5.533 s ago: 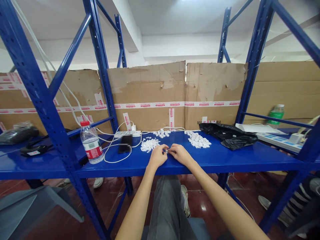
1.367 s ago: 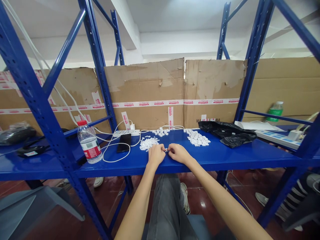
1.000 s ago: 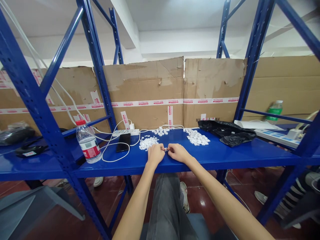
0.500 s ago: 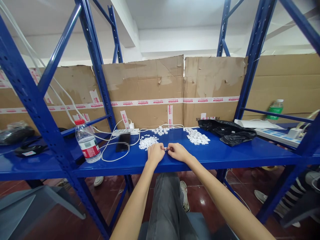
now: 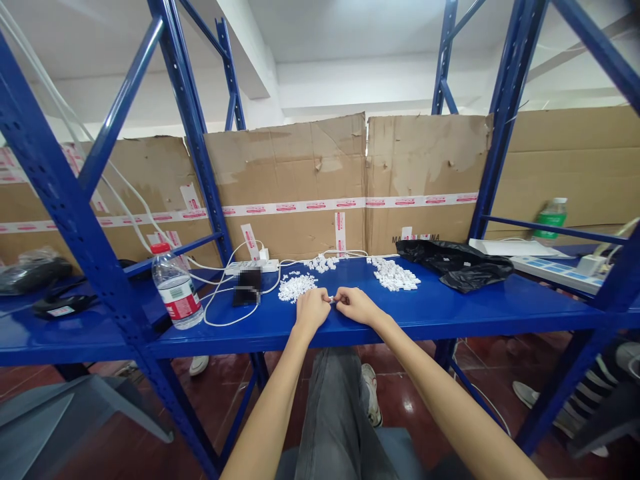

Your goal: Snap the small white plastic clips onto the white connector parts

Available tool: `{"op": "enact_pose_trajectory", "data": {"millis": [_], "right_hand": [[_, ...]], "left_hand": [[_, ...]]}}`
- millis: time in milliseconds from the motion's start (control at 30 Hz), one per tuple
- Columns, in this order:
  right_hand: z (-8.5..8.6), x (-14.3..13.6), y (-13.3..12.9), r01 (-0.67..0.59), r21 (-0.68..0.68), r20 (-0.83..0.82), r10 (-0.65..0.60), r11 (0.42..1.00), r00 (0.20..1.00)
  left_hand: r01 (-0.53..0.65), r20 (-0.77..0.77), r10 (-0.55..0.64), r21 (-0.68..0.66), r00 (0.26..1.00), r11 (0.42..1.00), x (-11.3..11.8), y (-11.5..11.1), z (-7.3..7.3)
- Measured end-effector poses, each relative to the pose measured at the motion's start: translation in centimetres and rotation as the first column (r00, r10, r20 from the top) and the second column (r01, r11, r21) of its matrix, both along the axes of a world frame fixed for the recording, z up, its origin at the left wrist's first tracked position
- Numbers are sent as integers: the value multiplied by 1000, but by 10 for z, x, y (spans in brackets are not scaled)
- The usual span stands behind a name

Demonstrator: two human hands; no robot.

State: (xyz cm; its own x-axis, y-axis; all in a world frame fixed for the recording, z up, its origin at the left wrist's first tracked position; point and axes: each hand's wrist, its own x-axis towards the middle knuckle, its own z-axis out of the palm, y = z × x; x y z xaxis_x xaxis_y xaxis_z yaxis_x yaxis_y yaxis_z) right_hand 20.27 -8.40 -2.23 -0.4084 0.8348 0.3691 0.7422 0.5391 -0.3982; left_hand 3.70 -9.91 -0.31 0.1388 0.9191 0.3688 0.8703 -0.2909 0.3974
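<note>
My left hand and my right hand meet over the front of the blue shelf table. Both are closed, fingertips pinching a small white plastic piece between them; its exact shape is mostly covered by my fingers. Just beyond my left hand lies a pile of tiny white pieces. A second small heap of white pieces sits further back, by the cardboard. To the right and beyond my right hand is a larger pile of longer white pieces.
Left of the piles lie a dark phone-like object, a white power strip and looping cables. A water bottle stands by the left post. A black plastic bag lies at right. Cardboard sheets wall off the back.
My hands stay together at almost the same spot, still pinching the small white piece. The view has shifted very slightly; the piles look the same.
</note>
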Motion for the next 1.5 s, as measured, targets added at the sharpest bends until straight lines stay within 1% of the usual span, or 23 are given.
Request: {"op": "enact_pose_trajectory", "data": {"millis": [367,567,767,1033,1267,1500], "right_hand": [[0,0,-4,-6,41,-11,6,999,1000],[3,0,-7,-20,74,-48,23,997,999],[3,-1,-8,-16,102,-87,24,995,996],[5,-2,-8,-22,95,-6,23,995,1000],[8,-3,-11,-9,97,59,4,995,998],[9,-2,-12,-12,100,87,3,995,996]], "left_hand": [[69,51,-71,40,996,997,-2,5,-10],[66,98,-72,64,993,996,-3,4,-8],[19,127,-29,83,991,996,-2,-2,-4],[-31,108,23,72,994,997,-2,-2,-4],[-44,74,38,75,997,996,-2,0,-6],[-38,48,33,99,998,994,-2,-1,-5]]}}
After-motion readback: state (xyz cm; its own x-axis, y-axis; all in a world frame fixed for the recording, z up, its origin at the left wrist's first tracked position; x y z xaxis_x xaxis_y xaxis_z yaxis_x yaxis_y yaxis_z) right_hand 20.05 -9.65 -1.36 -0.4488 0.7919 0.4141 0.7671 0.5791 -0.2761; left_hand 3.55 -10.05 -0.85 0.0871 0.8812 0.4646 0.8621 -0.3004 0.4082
